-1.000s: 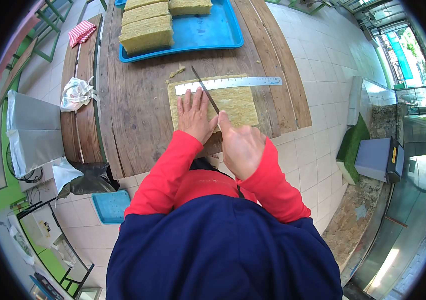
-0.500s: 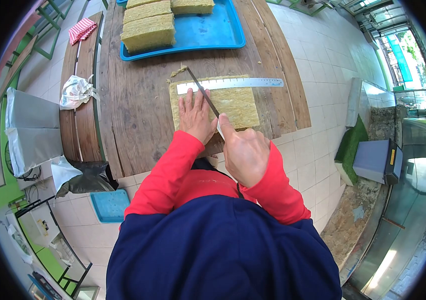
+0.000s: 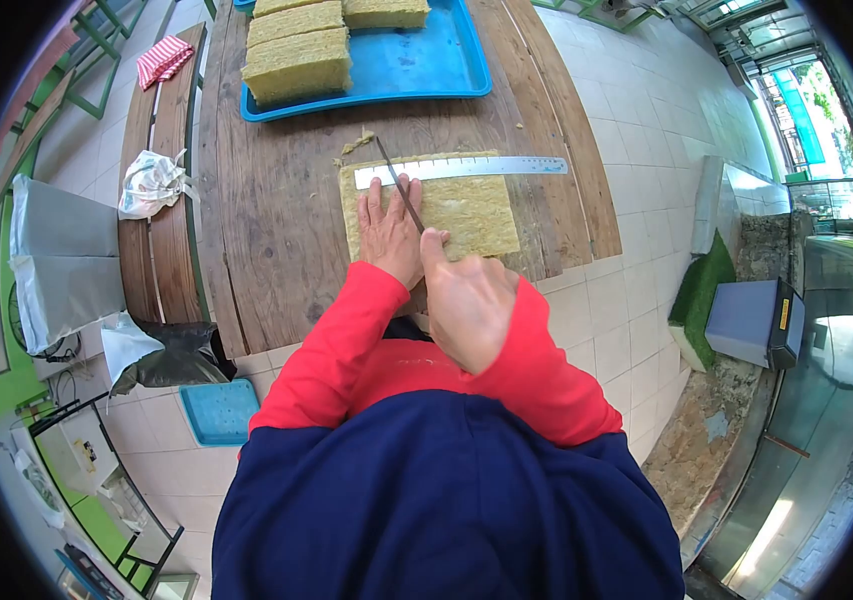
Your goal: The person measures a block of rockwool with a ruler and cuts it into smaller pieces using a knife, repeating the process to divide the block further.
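Observation:
A flat yellowish fibrous slab lies on the wooden table, with a metal ruler across its far part. My left hand rests flat on the slab's left half, fingers spread, fingertips at the ruler's lower edge. In my right hand, closed round its handle, is a long thin knife. The blade slants up and left over the slab and the ruler, close to my left fingers. Small yellow scraps lie beyond the slab, near the knife's tip. My right fingers hide the handle.
Beyond the slab a blue tray holds several thick blocks. Left of the table stands a bench with a white plastic bag and a striped cloth. A smaller blue tray lies lower left.
My right hand has moved a little left, nearer my left hand, and the knife stands at a steeper angle. My left hand, the ruler and the slab look unmoved.

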{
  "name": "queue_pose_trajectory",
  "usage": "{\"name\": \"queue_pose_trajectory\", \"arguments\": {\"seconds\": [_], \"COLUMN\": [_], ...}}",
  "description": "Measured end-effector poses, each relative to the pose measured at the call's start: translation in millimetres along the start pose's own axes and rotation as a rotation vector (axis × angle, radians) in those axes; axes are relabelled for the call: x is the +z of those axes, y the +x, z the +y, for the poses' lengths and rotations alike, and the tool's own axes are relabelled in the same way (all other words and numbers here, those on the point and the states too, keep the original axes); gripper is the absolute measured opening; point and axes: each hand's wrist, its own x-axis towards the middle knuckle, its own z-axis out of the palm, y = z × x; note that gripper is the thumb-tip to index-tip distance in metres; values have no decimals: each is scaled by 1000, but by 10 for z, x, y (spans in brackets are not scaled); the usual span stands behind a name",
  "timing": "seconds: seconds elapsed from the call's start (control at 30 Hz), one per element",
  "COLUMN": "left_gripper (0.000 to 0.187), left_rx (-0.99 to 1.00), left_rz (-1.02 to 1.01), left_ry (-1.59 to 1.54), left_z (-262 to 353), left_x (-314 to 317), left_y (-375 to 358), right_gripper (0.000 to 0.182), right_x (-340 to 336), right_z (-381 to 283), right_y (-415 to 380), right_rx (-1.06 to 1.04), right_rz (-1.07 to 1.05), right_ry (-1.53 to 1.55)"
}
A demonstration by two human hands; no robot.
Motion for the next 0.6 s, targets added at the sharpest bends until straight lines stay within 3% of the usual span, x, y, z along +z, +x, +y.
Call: {"name": "queue_pose_trajectory", "arguments": {"seconds": [0.6], "left_gripper": [80], "left_rx": [9], "left_rz": [33], "left_ry": [30], "left_z": [-39], "left_x": [75], "left_y": [-13], "right_gripper": [42], "right_x": [30], "right_z": [57], "right_y": [-42], "right_rx": [-50], "right_rz": [57], "right_ry": [11]}}
